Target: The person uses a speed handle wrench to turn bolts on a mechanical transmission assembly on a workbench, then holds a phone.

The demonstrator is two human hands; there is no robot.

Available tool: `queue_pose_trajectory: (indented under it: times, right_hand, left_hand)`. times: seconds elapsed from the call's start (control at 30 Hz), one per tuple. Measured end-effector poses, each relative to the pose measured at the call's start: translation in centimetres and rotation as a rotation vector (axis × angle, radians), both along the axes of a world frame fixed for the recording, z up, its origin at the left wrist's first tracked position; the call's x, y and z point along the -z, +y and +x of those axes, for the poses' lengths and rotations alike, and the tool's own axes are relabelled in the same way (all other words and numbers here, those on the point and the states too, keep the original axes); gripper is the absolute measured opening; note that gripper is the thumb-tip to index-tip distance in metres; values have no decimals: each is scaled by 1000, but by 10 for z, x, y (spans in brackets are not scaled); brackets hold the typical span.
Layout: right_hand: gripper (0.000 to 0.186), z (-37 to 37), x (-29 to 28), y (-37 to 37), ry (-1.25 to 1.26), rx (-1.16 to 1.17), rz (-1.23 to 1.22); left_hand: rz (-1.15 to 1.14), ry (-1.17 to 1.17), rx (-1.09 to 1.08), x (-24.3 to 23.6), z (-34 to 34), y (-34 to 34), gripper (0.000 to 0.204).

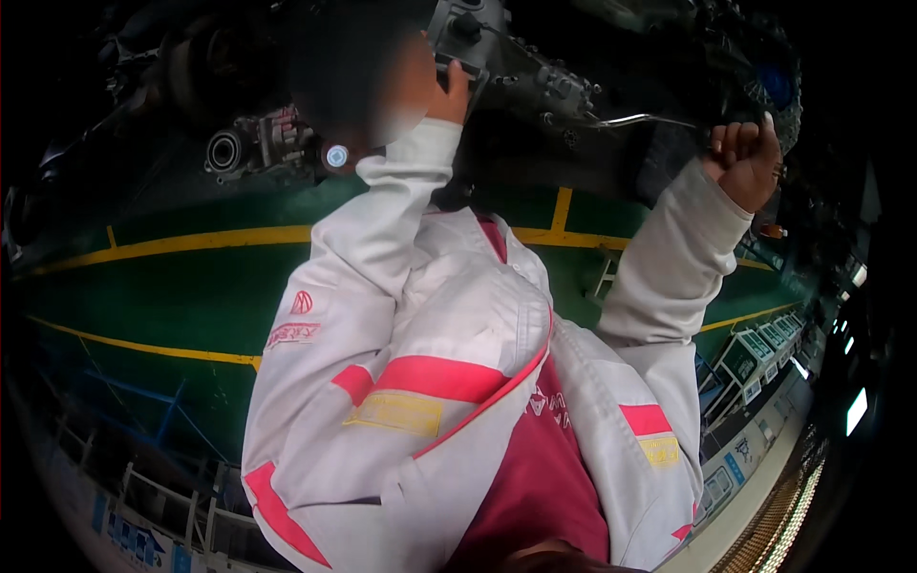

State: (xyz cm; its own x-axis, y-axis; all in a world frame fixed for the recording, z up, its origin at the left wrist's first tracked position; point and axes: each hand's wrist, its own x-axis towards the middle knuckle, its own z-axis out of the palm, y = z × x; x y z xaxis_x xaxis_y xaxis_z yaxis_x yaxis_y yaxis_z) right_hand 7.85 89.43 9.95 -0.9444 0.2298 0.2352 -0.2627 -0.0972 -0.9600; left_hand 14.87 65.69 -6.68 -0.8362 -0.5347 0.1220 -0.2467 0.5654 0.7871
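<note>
Head view shows our left hand at the grey metal housing, upper centre, its fingers too hidden to judge. Upper right, our right hand curls its fingers beside the bent silver rod; we cannot tell if they pinch it. A weak hold could let the rod slip.

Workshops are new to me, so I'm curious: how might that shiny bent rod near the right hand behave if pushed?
The shiny bent rod would probably feel stiff: it looks like metal. Its smooth gleam suggests it could be slippery. Being thin, it may be light, though the dark by the right hand hides whether it is attached.
</note>
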Motion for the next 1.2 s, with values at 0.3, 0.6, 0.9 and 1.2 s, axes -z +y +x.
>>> queue_pose_trajectory:
  times: [0.3,0.6,0.9,1.2]
  right_hand:
    - [39,-19,7,54,-130,134,-57]
    - [37,88,-3,-4,133,-832,127]
    - [55,34,6,68,-49,-588,242]
    - [30,9,10,29,143,-556,453]
  left_hand:
    - [-15,-36,29,0,3,-7,52]
    - [-66,10,34,10,6,-3,53]
    - [-70,29,-39,-15,-3,0,46]
    - [-59,67,-34,6,-4,-2,50]
